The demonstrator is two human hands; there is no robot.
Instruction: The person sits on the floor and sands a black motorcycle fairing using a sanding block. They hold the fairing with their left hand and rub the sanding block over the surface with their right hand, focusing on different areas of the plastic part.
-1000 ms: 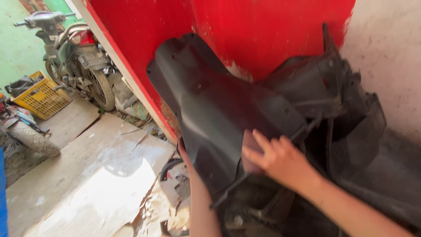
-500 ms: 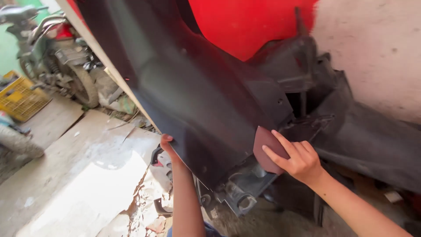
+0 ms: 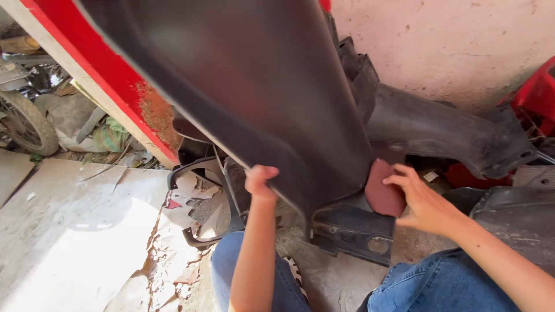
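A person seated on the ground holds a large dark plastic scooter panel upright, tilted toward the camera, with both bare hands at its lower end. The left hand grips the panel's lower edge, fingers curled round the rim with the thumb on the near face. The right hand presses a small reddish-brown piece of sandpaper flat against the panel's right lower flank, fingers together and laid along the sheet's edge, not pinching it. By the look of the surface, the sanding is at an early or middle stage: the broad face of the panel appears dull and even, but no clear border between rubbed and untouched areas can be made out, so how much is left cannot be told. The panel's black bracket at the bottom sits close to the ground between the person's knees in blue jeans. Behind it lie more black body parts against a rough pale plastered wall, with a red painted board, chipped and rusty in one spot, leaning at left. The floor is cracked concrete in harsh sunlight, strewn with flakes and scraps; a wheel and rags stand at the far left, a red crate at right.
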